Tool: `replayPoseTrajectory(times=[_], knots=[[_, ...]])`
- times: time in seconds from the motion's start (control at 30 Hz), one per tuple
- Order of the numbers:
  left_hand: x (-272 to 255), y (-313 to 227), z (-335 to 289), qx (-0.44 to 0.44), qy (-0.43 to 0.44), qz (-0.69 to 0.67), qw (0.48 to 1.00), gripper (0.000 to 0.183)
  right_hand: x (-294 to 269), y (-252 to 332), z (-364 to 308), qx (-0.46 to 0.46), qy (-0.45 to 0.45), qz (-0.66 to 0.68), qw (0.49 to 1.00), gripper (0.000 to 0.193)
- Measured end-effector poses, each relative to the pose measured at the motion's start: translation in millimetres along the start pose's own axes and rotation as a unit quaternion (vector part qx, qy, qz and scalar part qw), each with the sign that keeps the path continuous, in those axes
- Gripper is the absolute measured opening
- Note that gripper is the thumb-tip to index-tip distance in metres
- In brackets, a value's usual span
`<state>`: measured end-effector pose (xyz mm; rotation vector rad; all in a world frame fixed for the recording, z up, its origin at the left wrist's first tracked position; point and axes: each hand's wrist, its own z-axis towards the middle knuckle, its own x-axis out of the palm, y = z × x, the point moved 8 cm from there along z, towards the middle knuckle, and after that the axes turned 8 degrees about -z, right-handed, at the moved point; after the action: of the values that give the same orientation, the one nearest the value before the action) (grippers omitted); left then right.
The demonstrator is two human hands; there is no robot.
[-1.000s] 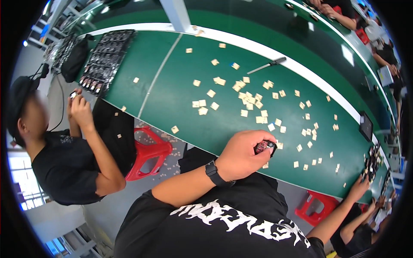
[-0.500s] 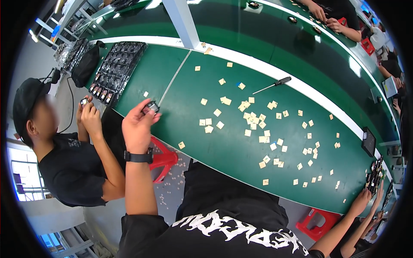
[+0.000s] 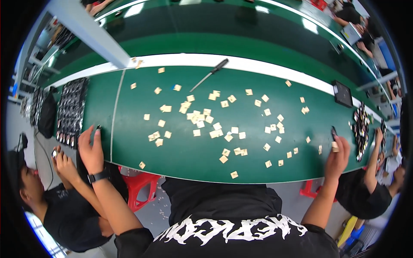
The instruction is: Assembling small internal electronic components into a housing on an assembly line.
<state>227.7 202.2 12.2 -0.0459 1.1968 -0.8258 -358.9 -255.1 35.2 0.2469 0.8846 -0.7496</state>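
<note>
My left hand, a dark watch on its wrist, is over the left part of the green table. Its thumb and forefinger are spread apart, and a small dark piece shows at the thumb's tip. At the right, my right hand grips a slim black part that juts past the fingertips. A cream square shows at those fingers; whether it is stuck to the part is unclear. Many cream paper-like squares lie scattered, some overlapping, on the green table between my hands.
A black-handled screwdriver lies at the far edge. Black trays of parts stand at the left. At the right are a pile of black parts and a black box. A co-worker sits left; another sits right.
My view has swung to the right. My left hand has come down toward the table, and its fingers have parted from the black part. My right hand has come in from the right, holding a black part.
</note>
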Motion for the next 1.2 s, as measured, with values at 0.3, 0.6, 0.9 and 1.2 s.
replayPoseTrajectory(times=[0.3, 0.6, 0.9, 1.2], knots=[[112.2, -265.6, -139.4, -0.158, 0.418, -0.669, 0.594, 0.057, -23.0, 216.0, 60.0, -0.309, -0.091, 0.204, 0.924, 0.032], [140.1, -284.7, -151.8, -0.251, 0.469, -0.69, 0.491, 0.03, -2.4, 230.2, 56.4, -0.167, 0.059, 0.352, 0.919, 0.033], [138.2, -289.8, -151.9, -0.202, 0.41, -0.678, 0.576, 0.038, 44.7, 206.5, 9.3, 0.296, 0.386, 0.62, 0.615, 0.018], [138.2, -281.1, -162.0, -0.111, 0.319, -0.621, 0.707, 0.03, 43.1, 236.9, 5.3, 0.364, 0.399, 0.7, 0.467, 0.011]])
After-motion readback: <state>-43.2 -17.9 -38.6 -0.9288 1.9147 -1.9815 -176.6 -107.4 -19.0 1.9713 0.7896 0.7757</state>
